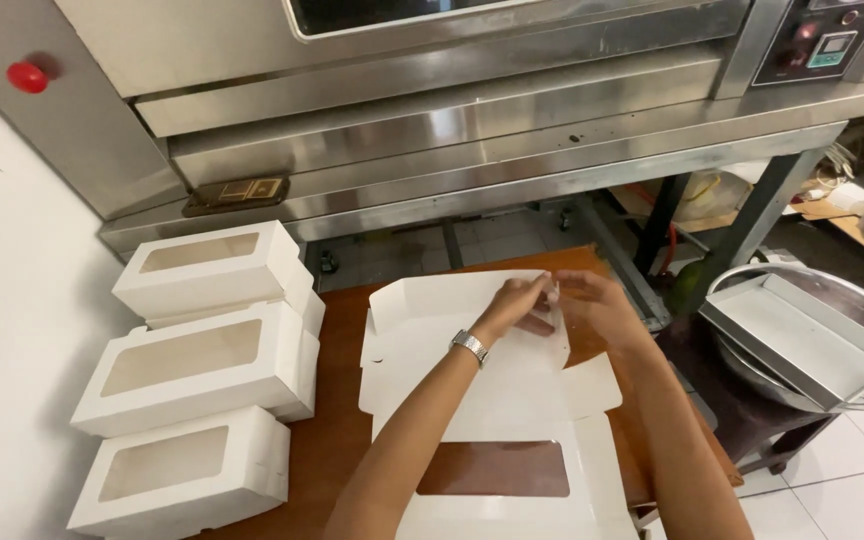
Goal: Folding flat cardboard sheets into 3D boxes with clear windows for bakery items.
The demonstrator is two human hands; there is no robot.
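A flat, unfolded white cardboard box [497, 400] with a clear window lies on a brown wooden table [337, 430]. My left hand [514, 303], with a metal watch on the wrist, pinches a flap at the box's far edge. My right hand [600, 303] grips the same flap from the right, fingertips touching those of the left. The flap is partly folded up between both hands.
Three assembled white window boxes [202, 350] are lined up along the table's left side, by a white wall. A large steel oven [432, 110] on a stand fills the back. At right, a rectangular metal tray [802, 335] rests in a round steel basin.
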